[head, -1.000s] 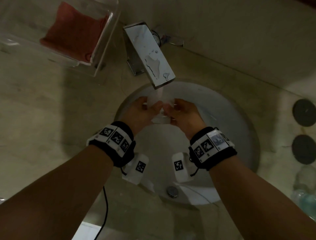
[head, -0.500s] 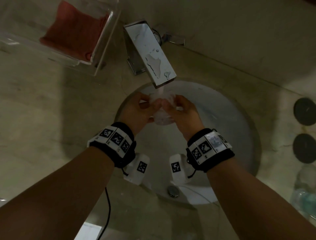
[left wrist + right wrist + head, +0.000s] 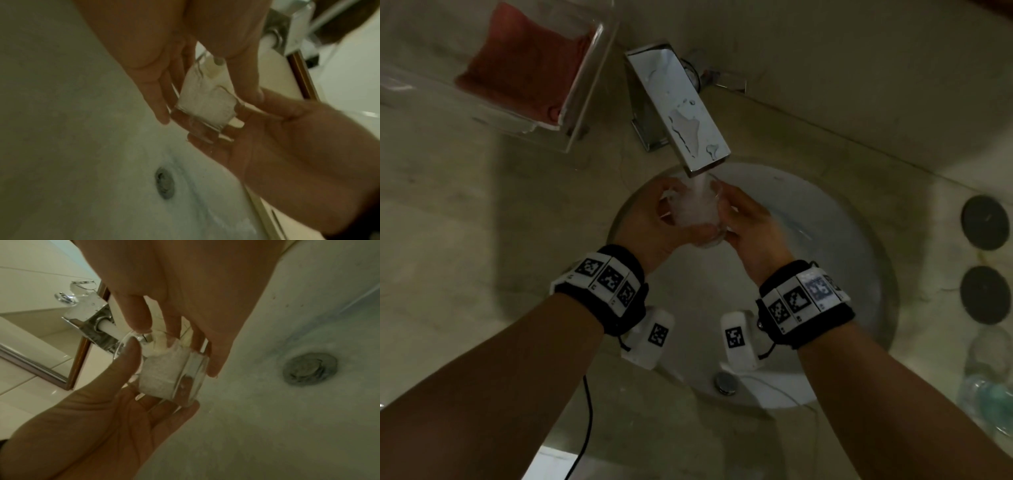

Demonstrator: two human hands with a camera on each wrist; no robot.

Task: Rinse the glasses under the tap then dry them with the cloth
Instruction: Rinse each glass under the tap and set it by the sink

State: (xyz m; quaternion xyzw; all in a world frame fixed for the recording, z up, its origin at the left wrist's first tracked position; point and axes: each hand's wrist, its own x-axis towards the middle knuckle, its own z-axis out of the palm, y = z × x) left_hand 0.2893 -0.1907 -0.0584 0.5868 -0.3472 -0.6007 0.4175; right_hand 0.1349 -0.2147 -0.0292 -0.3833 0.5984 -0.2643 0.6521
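A clear glass point(image 3: 695, 213) is under the chrome tap point(image 3: 678, 107), and white foaming water pours into it. My left hand point(image 3: 671, 209) grips its left side and my right hand point(image 3: 726, 209) grips its right side, over the white sink point(image 3: 825, 246). In the left wrist view the glass point(image 3: 205, 105) is tilted between both hands and part filled with frothy water. The right wrist view shows the glass point(image 3: 164, 374) lying across the left hand's fingers point(image 3: 174, 408), with the left thumb at its rim. A red cloth point(image 3: 527, 68) lies folded at the back left.
The cloth sits in a clear plastic box point(image 3: 582, 113) on the beige counter point(image 3: 465, 257) left of the tap. The drain point(image 3: 310, 368) is in the basin floor. Two dark round discs point(image 3: 984, 222) and a clear bottle point(image 3: 989, 387) are on the counter at the right. A black cable point(image 3: 585, 411) hangs below my left arm.
Both hands kept hold of the glass and shifted it slightly up and back under the spout. The stream now runs straight into it.
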